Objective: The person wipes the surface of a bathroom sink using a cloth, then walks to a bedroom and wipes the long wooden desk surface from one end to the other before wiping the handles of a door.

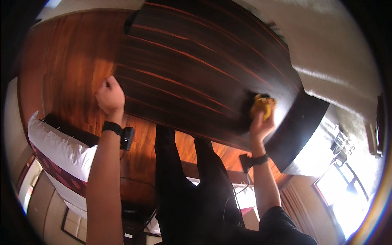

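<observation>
Before me stretches a dark wooden tabletop (pixel 183 67) with reddish streaks of grain. My right hand (pixel 261 124) grips a crumpled yellow cloth (pixel 269 105) against the top, towards its right end. The fingers are partly hidden by the cloth, and a dark shadow or reflection lies beside it. My left hand (pixel 111 96) is curled into a loose fist near the table's left edge, over the floor side. Nothing shows in it. A black strapped device sits on each wrist.
Brown wooden flooring (pixel 79 73) runs along the left and under my legs. At lower left stands a bed (pixel 64 153) with white linen and a dark red runner. A pale wall (pixel 327 52) borders the table's far side. A bright window (pixel 343 186) and curtain (pixel 295 202) are at lower right.
</observation>
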